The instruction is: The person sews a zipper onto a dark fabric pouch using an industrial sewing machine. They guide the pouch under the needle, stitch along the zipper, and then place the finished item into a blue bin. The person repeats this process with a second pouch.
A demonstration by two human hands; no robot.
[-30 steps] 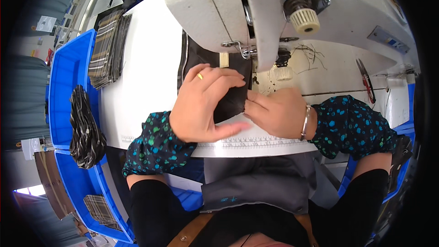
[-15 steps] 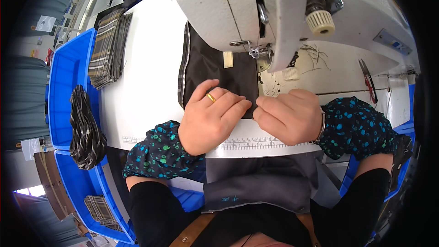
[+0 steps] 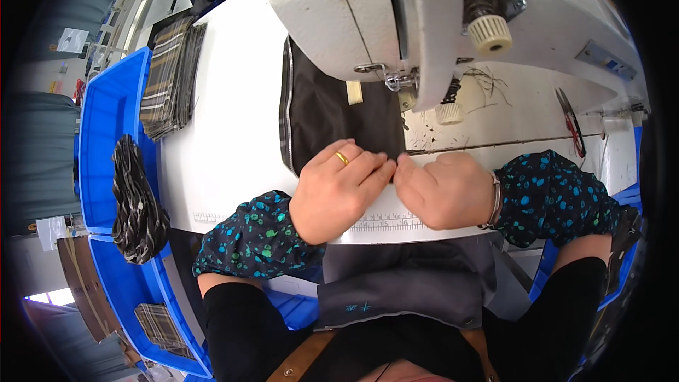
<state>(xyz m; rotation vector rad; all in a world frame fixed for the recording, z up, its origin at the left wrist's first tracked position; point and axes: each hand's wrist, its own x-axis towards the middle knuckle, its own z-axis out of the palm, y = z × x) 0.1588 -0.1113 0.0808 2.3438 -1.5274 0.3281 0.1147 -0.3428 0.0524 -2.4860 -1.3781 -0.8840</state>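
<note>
A dark fabric piece (image 3: 318, 99) lies flat on the white table, its far right part beneath the needle area (image 3: 404, 95) of the sewing machine. A metal zipper (image 3: 285, 113) runs down its left edge, and a small pale tab (image 3: 354, 92) shows on its upper part. My left hand (image 3: 336, 191), with a ring on one finger, is closed at the fabric's near edge. Against it, fingertips almost touching, my right hand (image 3: 449, 191) is closed in a pinch at the near right corner. Both hands hide the bit of cloth between their fingertips.
The white sewing machine (image 3: 332, 14) overhangs the far side. Scissors (image 3: 571, 124) and thread scraps (image 3: 488, 88) lie to the right. A plaid fabric stack (image 3: 166, 78), a bundle of dark strips (image 3: 138, 205) and blue bins (image 3: 106, 148) stand left. A ruler strip (image 3: 385, 225) lines the front edge.
My left hand has slid slightly right, and its raised finger has come down onto the cloth. My right hand has drawn a little nearer to me. The fabric has shifted slightly.
</note>
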